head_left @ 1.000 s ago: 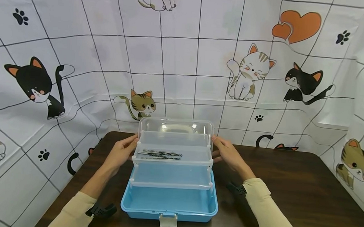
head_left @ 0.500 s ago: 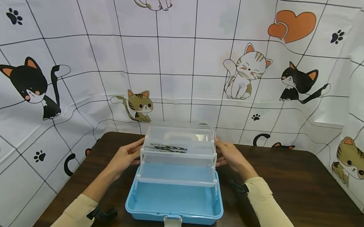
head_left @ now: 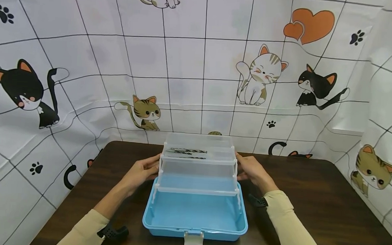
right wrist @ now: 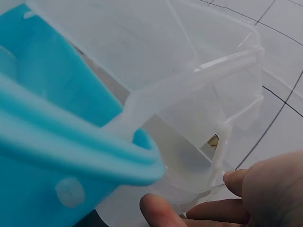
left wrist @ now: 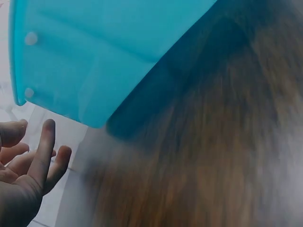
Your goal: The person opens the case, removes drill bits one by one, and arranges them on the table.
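A light-blue storage box [head_left: 195, 232] stands uncovered, its clear lid [head_left: 198, 139] tipped back behind it. Two translucent trays rise in steps: the lower tray [head_left: 197, 191] and the upper tray [head_left: 214, 161], which bears several dark twist drill bits [head_left: 185, 150]. My left hand [head_left: 139, 174] is at the lid's left side, pinching its edge; two fingers stand free in the left wrist view, and the contact is partly hidden. On the other side my right hand [head_left: 254, 173] pinches the clear edge between thumb and fingers, as the right wrist view shows.
The box rests on a dark wooden table [head_left: 311, 202]. A white latch [head_left: 193, 239] hangs at its front. Close behind the table hangs a white cloth with cat prints [head_left: 185, 62]. Dark straps [head_left: 113, 232] are worn at the wrists.
The lid has swung back and down with both hands at its sides. The trays have moved back with it, uncovering more of the box's floor. The view has shifted slightly.
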Tool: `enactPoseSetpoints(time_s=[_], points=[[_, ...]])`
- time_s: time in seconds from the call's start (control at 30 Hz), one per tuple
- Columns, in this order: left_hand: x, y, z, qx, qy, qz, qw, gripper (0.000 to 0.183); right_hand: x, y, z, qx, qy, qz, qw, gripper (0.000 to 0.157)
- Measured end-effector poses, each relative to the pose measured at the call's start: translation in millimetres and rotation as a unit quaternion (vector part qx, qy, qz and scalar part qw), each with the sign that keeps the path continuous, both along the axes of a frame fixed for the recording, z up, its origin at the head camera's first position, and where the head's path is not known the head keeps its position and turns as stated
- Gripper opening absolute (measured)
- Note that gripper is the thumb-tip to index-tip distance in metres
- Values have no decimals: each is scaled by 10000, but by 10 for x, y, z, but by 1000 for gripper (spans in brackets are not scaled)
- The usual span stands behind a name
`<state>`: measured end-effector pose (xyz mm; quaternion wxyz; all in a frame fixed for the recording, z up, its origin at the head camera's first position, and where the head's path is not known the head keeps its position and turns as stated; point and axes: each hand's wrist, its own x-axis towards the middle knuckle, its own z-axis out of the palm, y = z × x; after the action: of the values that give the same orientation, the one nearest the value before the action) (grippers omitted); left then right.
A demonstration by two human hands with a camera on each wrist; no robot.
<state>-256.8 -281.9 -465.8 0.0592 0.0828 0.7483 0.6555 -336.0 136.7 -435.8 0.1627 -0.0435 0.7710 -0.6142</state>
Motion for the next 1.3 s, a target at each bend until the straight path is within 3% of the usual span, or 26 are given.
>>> enactPoseSetpoints(time_s=[0.2,0.37,0.73,1.07,1.3], points=[[-25,115,-73,121,53,-246,9996,62,30,124,-43,145,-34,-165,9998,65],[-14,188,-106,-107,87,-270,9995,64,22,214,-102,129,-81,-147,9998,66],[-125,415,-31,-155,205,-565,9981,68,20,463,-121,324,25,-319,9990,63],[-216,645,17,-120,291,-751,9967,66,26,635,-39,648,214,-420,9968,53],[-236,684,1,-321,245,-655,9970,62,36,736,-3,300,-156,-480,9983,49]])
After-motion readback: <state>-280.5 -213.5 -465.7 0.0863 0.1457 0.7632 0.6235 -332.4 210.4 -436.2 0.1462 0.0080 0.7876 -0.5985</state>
